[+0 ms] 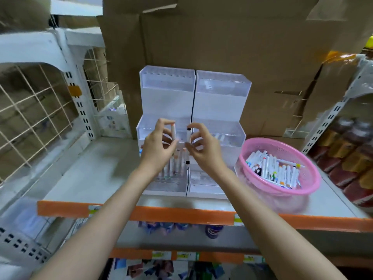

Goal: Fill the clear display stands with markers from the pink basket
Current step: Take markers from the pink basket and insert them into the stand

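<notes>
1. Two clear, stepped acrylic display stands sit on the grey shop shelf (90,168) at centre view. The left stand (165,91) and right stand (222,93) are side by side and touching. Brown cardboard boxes (222,37) are behind them at 12 o'clock.
2. The round pink plastic basket (302,186) sits at 3 o'clock of the stands, just beside the right stand. It holds a heap of white loose markers (272,168) with mixed cap colours.
3. The left hand (159,146) is raised in front of the left stand's middle step. Its grip pinches a white orange-capped marker (173,131), held upright between thumb and fingertips.
4. The right hand (203,150) is near, at 3 o'clock of the left hand. Its grip pinches a white black-capped marker (188,138), upright, in front of the seam between the stands.
5. On the left stand's lowest step, several white standing markers (173,164) are upright and partly hidden by the hands. I cannot tell the count.
6. A white wire grid panel (30,110) is at 9 o'clock.
</notes>
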`<state>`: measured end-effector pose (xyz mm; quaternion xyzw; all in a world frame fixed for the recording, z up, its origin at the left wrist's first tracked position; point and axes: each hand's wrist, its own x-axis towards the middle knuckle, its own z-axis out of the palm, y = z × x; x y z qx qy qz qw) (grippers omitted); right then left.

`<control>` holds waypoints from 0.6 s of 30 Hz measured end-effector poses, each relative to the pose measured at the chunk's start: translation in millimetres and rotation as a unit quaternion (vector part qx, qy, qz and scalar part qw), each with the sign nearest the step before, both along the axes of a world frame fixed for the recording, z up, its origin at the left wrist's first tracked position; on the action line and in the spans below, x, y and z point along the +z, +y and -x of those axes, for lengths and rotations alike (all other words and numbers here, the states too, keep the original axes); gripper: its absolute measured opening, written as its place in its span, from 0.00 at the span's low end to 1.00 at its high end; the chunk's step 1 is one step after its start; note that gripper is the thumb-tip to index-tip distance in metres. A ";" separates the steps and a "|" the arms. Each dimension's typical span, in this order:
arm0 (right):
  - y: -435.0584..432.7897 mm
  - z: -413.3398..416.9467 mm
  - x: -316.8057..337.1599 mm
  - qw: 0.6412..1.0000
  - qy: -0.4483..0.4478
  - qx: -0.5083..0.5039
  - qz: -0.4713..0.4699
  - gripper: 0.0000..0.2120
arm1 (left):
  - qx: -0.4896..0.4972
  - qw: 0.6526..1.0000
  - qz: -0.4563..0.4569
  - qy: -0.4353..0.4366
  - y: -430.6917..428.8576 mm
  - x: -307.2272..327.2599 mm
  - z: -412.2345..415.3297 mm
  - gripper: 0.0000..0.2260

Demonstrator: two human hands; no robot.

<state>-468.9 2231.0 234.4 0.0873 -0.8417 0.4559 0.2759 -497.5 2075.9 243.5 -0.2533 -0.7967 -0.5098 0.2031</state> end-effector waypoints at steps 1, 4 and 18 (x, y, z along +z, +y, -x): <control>-3.3 0.3 -1.6 1.000 0.003 -0.009 0.000 0.18 | -0.001 1.000 0.000 -0.003 -1.8 -2.2 2.3 0.16; -10.2 0.7 -8.5 0.999 0.007 -0.036 0.008 0.17 | -0.016 1.000 0.009 -0.014 -5.3 -9.3 6.2 0.17; -23.5 -4.8 -29.0 0.996 0.007 -0.082 0.039 0.15 | -0.066 0.994 0.082 0.013 -9.0 -22.6 13.2 0.12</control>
